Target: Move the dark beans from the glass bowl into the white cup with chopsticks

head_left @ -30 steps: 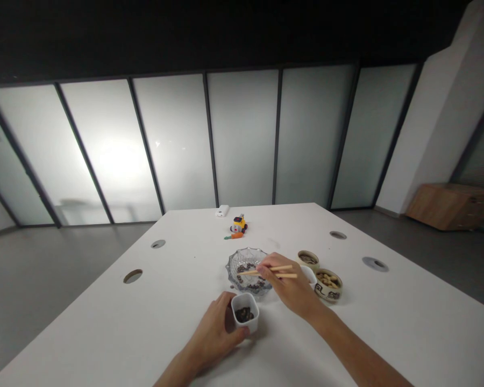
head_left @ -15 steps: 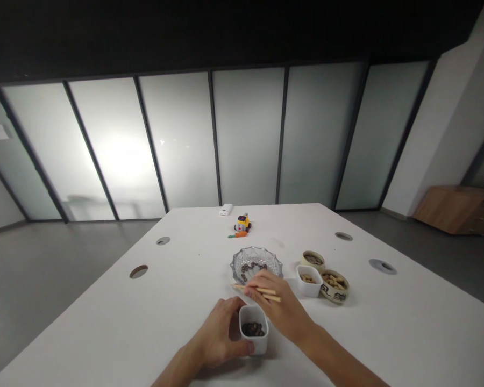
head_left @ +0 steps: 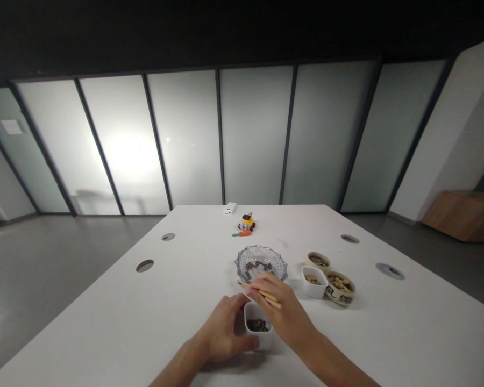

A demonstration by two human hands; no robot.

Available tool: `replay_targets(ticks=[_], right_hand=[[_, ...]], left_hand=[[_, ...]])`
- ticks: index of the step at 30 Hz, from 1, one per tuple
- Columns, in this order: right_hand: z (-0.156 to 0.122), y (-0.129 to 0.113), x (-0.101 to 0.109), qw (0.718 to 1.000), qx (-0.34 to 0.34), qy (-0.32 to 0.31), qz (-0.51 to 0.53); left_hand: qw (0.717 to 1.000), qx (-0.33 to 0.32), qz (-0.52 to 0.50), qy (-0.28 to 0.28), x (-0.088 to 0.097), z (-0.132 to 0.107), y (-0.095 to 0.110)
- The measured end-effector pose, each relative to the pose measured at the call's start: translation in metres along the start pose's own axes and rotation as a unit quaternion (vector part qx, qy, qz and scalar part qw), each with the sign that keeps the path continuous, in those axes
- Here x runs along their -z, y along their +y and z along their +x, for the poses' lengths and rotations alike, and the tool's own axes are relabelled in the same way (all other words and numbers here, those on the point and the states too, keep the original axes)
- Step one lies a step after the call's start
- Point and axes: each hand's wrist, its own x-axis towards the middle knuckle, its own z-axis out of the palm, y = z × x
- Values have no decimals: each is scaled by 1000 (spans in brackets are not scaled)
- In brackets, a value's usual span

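Observation:
My left hand (head_left: 228, 334) is wrapped round the left side of a small white square cup (head_left: 263, 341) that stands on the table. Dark brown beans (head_left: 257, 325) lie in the bottom of that cup. Over its far right side, my right hand (head_left: 281, 303) holds a pair of wooden chopsticks (head_left: 268, 296), their tips pointing left near the front rim of a glass bowl (head_left: 280, 257). A small dark spot shows at the tips; I cannot tell for sure whether it is a bean. Several dark beans (head_left: 258, 264) lie inside the glass bowl, partly hidden by my right hand.
Right of the bowl stand a white cup (head_left: 315, 291) with tan pieces, a patterned bowl (head_left: 341, 299) of peanuts and another round bowl (head_left: 318, 253). Farther back are a toy carrot (head_left: 244, 233), a yellow toy vehicle (head_left: 247, 221) and a white box (head_left: 230, 208). Holes (head_left: 145, 265) pierce the table (head_left: 153, 317).
The whole view has shifted slightly, so things sit a little farther right. The chopstick tips remain near the front of the glass bowl, and my left hand still grips the cup.

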Motion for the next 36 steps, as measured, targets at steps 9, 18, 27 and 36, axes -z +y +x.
replay_targets(ticks=[9, 18, 27, 36], right_hand=[[1, 3, -3, 999, -21, 19, 16], [2, 3, 1, 1000, -28, -5, 13], [3, 10, -1, 998, -33, 36, 29], [13, 6, 24, 998, -36, 45, 17]], left_hand=[[1000, -1, -2, 9, -2, -1, -4], [1000, -9, -13, 15, -2, -2, -4], [1000, 1, -15, 9, 1, -3, 1], [968, -31, -243, -52, 8, 2, 2]])
